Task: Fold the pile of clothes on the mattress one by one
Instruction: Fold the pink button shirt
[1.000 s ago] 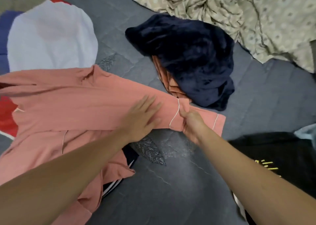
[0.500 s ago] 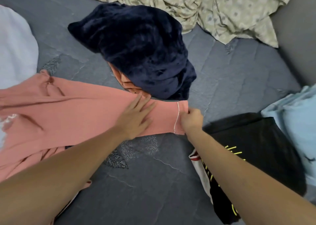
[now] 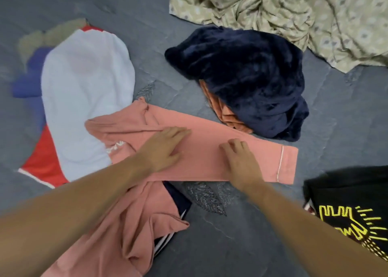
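Left hand (image 3: pixel 165 148) lies flat, fingers spread, pressing the salmon pyjama top (image 3: pixel 130 213); right hand (image 3: pixel 241 161) rests on its outstretched sleeve (image 3: pixel 262 161), fingertips bent, pinching nothing visible; the top lies on the grey mattress (image 3: pixel 231 245), just beside the navy fleece (image 3: pixel 247 79); judged light, limp and crease-prone, best taken at the piped cuff (image 3: pixel 280 163) and shoulder seam.

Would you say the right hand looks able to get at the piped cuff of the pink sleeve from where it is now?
Probably yes: the right hand rests on the pink sleeve, and the cuff lies flat just beyond it with nothing on top or between.
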